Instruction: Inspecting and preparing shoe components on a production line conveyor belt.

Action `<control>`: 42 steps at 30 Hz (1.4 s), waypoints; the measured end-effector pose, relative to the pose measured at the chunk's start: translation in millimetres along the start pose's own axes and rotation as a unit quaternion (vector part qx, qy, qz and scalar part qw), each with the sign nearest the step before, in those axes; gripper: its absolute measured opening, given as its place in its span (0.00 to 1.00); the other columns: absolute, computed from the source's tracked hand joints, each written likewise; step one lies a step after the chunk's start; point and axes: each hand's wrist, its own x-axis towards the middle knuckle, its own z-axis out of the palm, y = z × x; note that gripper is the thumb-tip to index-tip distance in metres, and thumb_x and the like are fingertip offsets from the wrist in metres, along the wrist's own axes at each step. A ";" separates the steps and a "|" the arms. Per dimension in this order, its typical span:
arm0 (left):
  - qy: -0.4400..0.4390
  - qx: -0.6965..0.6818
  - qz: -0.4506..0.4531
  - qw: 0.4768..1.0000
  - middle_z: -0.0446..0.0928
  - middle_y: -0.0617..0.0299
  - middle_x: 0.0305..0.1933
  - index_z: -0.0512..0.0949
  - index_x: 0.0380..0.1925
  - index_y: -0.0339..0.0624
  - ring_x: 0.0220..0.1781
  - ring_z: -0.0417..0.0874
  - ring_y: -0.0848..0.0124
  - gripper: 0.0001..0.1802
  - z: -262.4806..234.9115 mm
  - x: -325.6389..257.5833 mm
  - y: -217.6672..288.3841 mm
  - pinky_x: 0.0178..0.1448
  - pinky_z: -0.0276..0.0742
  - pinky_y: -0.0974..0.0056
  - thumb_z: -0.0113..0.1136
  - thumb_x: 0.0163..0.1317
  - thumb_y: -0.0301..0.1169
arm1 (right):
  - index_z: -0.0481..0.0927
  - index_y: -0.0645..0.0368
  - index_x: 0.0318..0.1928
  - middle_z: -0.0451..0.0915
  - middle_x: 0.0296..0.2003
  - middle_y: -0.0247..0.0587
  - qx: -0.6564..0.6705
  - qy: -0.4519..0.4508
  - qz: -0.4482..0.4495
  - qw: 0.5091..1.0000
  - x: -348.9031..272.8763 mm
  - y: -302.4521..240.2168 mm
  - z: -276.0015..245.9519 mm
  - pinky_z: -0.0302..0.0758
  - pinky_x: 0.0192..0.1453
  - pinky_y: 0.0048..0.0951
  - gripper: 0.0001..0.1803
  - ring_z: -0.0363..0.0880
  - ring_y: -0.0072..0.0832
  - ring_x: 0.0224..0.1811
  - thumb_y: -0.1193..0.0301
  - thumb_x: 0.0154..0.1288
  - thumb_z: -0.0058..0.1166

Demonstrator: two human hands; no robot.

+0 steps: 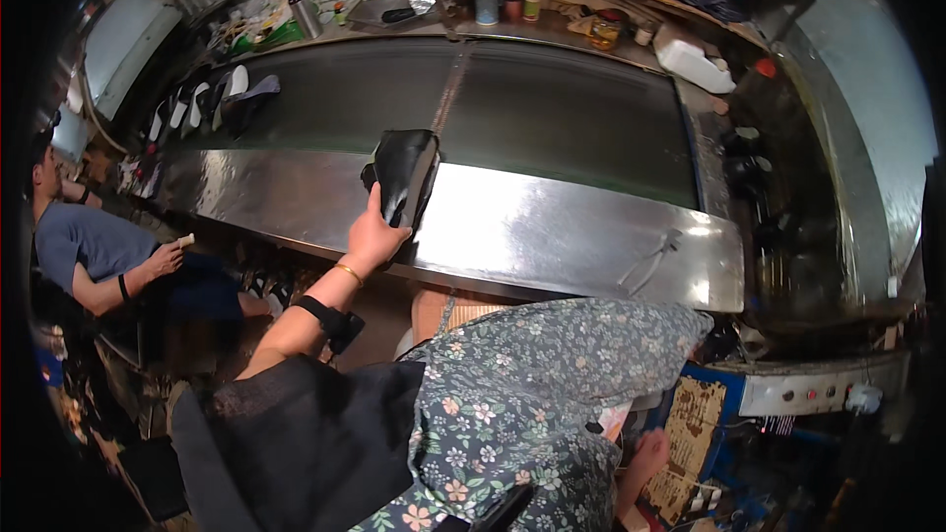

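Observation:
My left hand, with a gold bracelet and a black band on its arm, grips a black leather shoe upper. It is held over the inner edge of the shiny metal ledge, its far end reaching the dark conveyor belt. One finger lies along its side; the others are partly hidden against it. Low beside the flowered cloth over my lap is what looks like my right hand, away from the ledge. Its fingers are too small and dim to read.
Several dark and white shoe pieces lie on the belt's far left. A co-worker sits at left with a small pale object in hand. Behind the belt a shelf holds a thermos, a metal tray and a white jug.

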 end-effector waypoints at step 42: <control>-0.541 -0.257 0.492 0.632 0.58 0.44 0.72 0.48 0.72 0.35 0.74 0.61 0.56 0.54 161.7 -189.8 266.0 0.74 0.57 0.57 0.74 0.51 0.31 | 0.73 0.58 0.61 0.77 0.57 0.52 -0.091 0.008 -0.279 0.956 17.0 -252.0 102.7 0.70 0.64 0.38 0.24 0.77 0.43 0.59 0.70 0.64 0.57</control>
